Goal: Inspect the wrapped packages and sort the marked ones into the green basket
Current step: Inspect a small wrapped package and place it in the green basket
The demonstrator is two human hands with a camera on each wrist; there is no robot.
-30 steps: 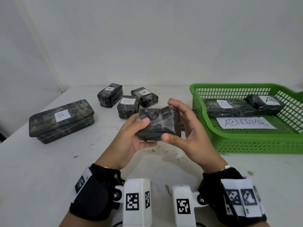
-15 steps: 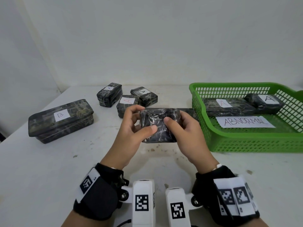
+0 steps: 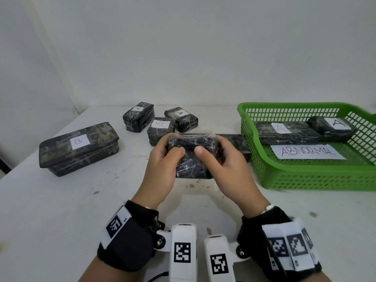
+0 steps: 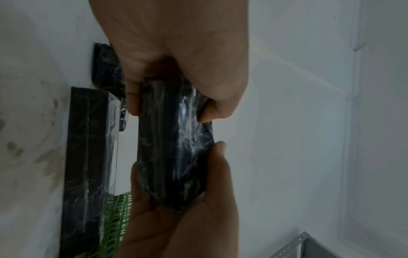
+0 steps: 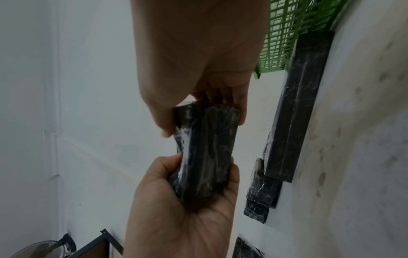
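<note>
A small black wrapped package (image 3: 191,159) is held above the table between both hands. My left hand (image 3: 171,149) grips its left end and my right hand (image 3: 211,148) grips its right end, both thumbs on the near face. No label shows on the faces I can see. The left wrist view shows the package (image 4: 174,148) pinched between thumb and fingers, and the right wrist view shows the package (image 5: 205,153) held the same way. The green basket (image 3: 250,123) stands to the right, holding two packages marked A (image 3: 280,129) (image 3: 335,124) and an "ABNORMAL" paper (image 3: 307,151).
Three small packages marked A (image 3: 138,116) (image 3: 160,129) (image 3: 182,119) lie at the back of the white table. A large package marked B (image 3: 79,147) lies at the left. A long flat black package (image 3: 234,139) lies just behind my hands, against the basket's left wall.
Both hands have turned the package between them; the thumbs have come together on its near face. The other packages and the basket have not moved.
</note>
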